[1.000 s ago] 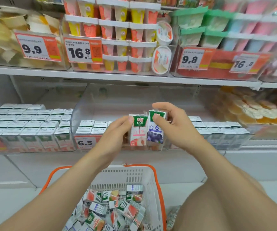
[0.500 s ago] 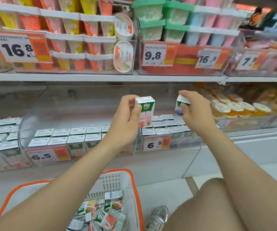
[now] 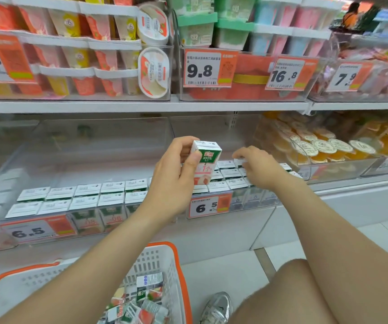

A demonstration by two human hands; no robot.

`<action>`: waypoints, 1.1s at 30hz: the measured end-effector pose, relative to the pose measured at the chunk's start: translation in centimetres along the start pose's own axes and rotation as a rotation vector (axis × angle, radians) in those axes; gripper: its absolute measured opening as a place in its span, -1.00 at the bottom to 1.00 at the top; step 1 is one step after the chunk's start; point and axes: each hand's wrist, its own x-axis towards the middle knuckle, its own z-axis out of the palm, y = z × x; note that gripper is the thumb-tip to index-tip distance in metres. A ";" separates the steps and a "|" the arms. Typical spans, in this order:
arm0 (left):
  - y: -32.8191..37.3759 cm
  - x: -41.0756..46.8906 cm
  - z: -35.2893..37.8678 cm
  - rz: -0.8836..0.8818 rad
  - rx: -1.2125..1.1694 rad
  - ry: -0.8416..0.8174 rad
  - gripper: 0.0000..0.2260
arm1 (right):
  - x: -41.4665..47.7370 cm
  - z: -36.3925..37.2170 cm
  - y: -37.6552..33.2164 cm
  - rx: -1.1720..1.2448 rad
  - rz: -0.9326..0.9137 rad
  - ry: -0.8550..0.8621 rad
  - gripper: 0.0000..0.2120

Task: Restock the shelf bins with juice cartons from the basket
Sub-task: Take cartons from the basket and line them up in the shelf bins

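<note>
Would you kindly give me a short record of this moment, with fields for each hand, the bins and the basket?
Left hand: holds a juice carton upright in front of the shelf bins
Right hand: fingers curled down onto the carton tops in the right bin; grip unclear
Left bin: rows of cartons stand at the front
Basket: below the arms, loose cartons inside
</note>
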 end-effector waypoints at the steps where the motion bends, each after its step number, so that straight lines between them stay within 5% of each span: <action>1: 0.0 0.1 0.0 -0.016 -0.006 0.002 -0.80 | -0.1 0.1 0.0 0.014 0.016 -0.021 -0.41; 6: -0.1 0.5 -1.0 -0.091 -0.044 0.029 -0.79 | -1.5 -1.4 -3.0 0.061 -0.016 0.172 -0.53; 9: 0.5 0.2 -2.1 -0.144 -0.130 0.052 -0.79 | -4.3 -3.5 -7.9 0.560 -0.109 0.437 -0.72; 14: 1.3 -1.2 -5.4 -0.190 -0.179 -0.017 -0.75 | -7.4 -3.9 -14.6 0.884 -0.267 0.201 -0.76; 26: 2.5 -5.8 -18.2 -0.354 -0.106 0.038 -0.73 | -8.3 -0.6 -27.9 1.278 -0.233 0.072 -0.73; 33: 1.9 -8.2 -27.3 -0.269 -0.010 0.052 -0.76 | -7.0 0.3 -36.4 1.091 -0.366 0.013 -0.79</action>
